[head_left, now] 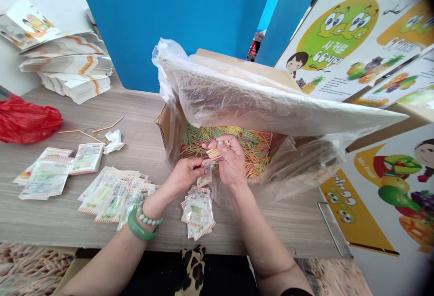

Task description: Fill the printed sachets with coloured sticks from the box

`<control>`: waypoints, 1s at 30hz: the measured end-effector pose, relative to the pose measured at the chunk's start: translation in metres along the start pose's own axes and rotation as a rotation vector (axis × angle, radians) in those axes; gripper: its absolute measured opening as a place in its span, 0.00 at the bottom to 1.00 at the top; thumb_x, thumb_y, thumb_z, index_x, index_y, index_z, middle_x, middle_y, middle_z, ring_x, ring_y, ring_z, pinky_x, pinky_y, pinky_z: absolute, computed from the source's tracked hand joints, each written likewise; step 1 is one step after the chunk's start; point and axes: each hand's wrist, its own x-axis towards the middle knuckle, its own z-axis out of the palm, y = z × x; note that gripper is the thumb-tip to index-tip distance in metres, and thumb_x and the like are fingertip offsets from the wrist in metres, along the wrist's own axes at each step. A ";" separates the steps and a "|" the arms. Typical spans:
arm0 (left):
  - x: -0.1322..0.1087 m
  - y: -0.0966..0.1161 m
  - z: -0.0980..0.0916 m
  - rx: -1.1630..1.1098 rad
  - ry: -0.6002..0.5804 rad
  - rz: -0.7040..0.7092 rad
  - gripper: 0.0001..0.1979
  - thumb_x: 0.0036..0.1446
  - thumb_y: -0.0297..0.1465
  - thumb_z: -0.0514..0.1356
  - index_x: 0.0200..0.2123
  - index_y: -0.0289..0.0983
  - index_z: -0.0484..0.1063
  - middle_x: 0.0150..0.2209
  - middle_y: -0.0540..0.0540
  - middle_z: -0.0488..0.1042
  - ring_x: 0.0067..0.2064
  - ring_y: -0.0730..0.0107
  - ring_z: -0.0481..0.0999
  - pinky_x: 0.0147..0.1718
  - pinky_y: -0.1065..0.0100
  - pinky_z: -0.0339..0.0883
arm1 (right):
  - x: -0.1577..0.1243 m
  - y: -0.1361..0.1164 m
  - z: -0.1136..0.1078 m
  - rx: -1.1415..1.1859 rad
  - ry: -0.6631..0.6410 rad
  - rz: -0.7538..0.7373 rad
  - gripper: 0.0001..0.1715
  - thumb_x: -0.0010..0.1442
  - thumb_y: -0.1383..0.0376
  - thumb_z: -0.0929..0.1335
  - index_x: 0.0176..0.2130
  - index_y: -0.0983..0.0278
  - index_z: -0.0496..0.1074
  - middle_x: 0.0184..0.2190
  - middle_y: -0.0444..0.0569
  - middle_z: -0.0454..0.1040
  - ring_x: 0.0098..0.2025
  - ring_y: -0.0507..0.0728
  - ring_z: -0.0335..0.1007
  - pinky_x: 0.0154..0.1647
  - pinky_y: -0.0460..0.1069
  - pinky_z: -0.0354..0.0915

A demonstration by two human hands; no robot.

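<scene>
Surroundings: a cardboard box (163,124) stands on the table (142,106) directly ahead of the hands. Its clear plastic liner (271,101) is draped over a raised flap, which overhangs the opening and hides much of the loose sticks (252,144) inside. Filled sachets (113,194) lie fanned to the left, with a further group (47,174) beyond. A red bag (27,119), a crumpled tissue (113,141) and stacks of flat printed cartons (68,65) sit at the far left. Printed display boards (339,38) close off the right side.

Materials: the table is grey wood-grain laminate. The liner is thin, wrinkled film. The sticks are slender and straight, in green, yellow and pink. The sachets are flat, glossy rectangles with striped edges.

Hands: the left hand (185,174) is curled, thumb and fingers pinching a small packet (205,178) at the box's near edge, above a pile of empty packets (198,210). Green and beaded bracelets (142,226) circle its wrist. The right hand (232,162) is closed around a bundle of coloured sticks (215,152), with the tips pointing left, just above the packet.
</scene>
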 end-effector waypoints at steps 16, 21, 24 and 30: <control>-0.002 -0.003 0.000 -0.077 -0.011 -0.124 0.16 0.45 0.37 0.63 0.16 0.37 0.60 0.19 0.55 0.55 0.25 0.76 0.53 0.23 0.72 0.47 | -0.007 0.001 0.004 -0.140 -0.018 -0.040 0.08 0.61 0.57 0.68 0.38 0.58 0.70 0.30 0.42 0.76 0.38 0.56 0.76 0.50 0.57 0.69; -0.003 -0.001 0.001 -0.260 -0.031 -0.214 0.15 0.43 0.39 0.65 0.19 0.36 0.65 0.18 0.56 0.60 0.22 0.77 0.57 0.21 0.72 0.50 | -0.012 0.009 -0.002 -0.204 -0.006 -0.022 0.07 0.61 0.58 0.68 0.38 0.58 0.71 0.29 0.42 0.76 0.37 0.56 0.76 0.47 0.55 0.70; -0.003 0.000 0.002 -0.356 -0.024 -0.247 0.16 0.41 0.40 0.67 0.19 0.36 0.66 0.18 0.56 0.61 0.21 0.78 0.58 0.21 0.73 0.52 | -0.013 0.012 -0.006 -0.198 -0.027 0.011 0.05 0.61 0.60 0.68 0.37 0.59 0.71 0.28 0.42 0.76 0.37 0.56 0.76 0.46 0.54 0.69; -0.002 -0.003 0.002 -0.381 0.022 -0.270 0.17 0.40 0.41 0.68 0.21 0.35 0.68 0.18 0.55 0.63 0.22 0.77 0.60 0.22 0.73 0.53 | -0.008 0.006 -0.011 -0.240 -0.099 0.106 0.06 0.61 0.62 0.68 0.34 0.61 0.73 0.31 0.45 0.79 0.42 0.58 0.77 0.50 0.55 0.68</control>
